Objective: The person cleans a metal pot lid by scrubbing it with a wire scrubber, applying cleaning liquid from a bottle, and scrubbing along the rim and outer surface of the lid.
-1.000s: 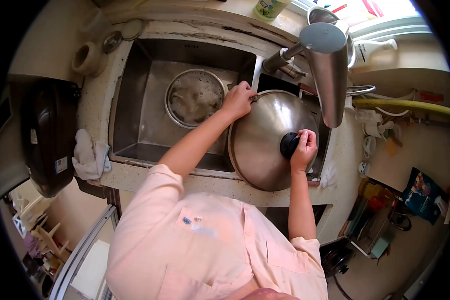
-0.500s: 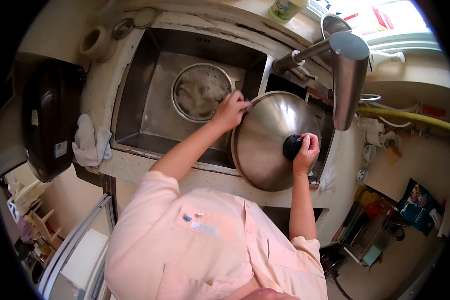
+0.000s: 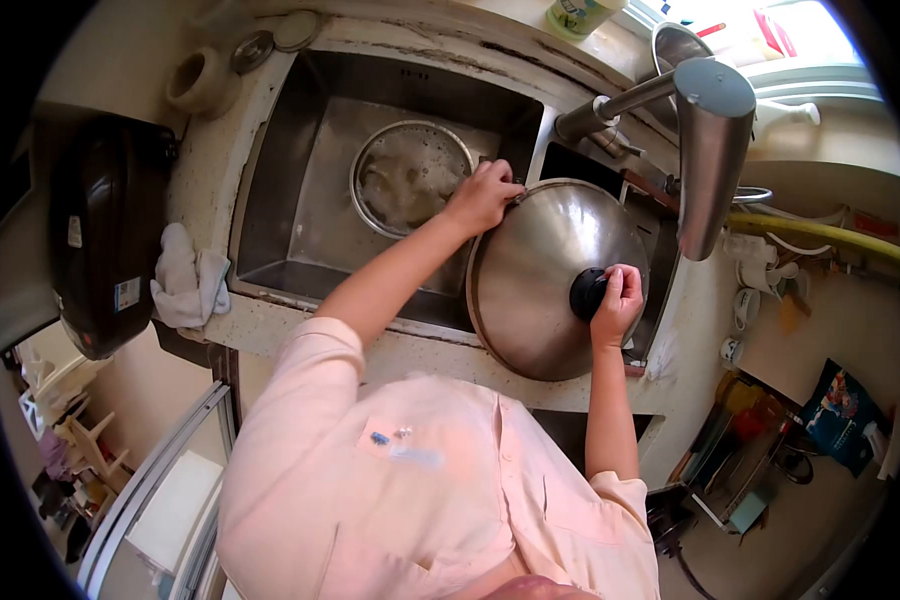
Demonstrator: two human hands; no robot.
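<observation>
The right fingers (image 3: 613, 282) hold the black knob (image 3: 586, 294) of a domed metal lid (image 3: 535, 275), which lies between them and the left fingers (image 3: 501, 187), bunched at its rim, any grip unclear; left of those sits a metal bowl (image 3: 355, 187).

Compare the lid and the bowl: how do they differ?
The lid looks wider than the bowl. The lid is domed, with a black knob; the bowl is open and holds cloudy liquid. The right hand holds the lid by its knob, while the bowl sits in the sink. Both are round and look metallic.
</observation>
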